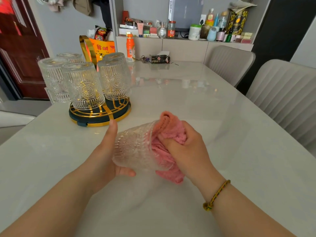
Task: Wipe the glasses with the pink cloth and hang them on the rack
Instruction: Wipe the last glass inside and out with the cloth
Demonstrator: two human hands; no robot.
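Pink cloth (172, 134) fills the glass (135, 147); right hand (186, 151) grips it, left hand (106, 151) clasps the glass above the bench (205, 103), near the rack (100, 113) at its left edge.

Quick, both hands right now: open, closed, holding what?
Left hand: holds the clear ribbed glass tumbler.
Right hand: grips the pink cloth stuffed into it.

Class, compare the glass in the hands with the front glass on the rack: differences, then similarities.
The held glass lies on its side; the front rack glass is upside down, tilted. The left hand grips the held glass; the front rack glass sits on the gold rack, untouched. The right hand holds the pink cloth inside the held glass; the front rack glass has none. Both are clear, embossed tumblers.
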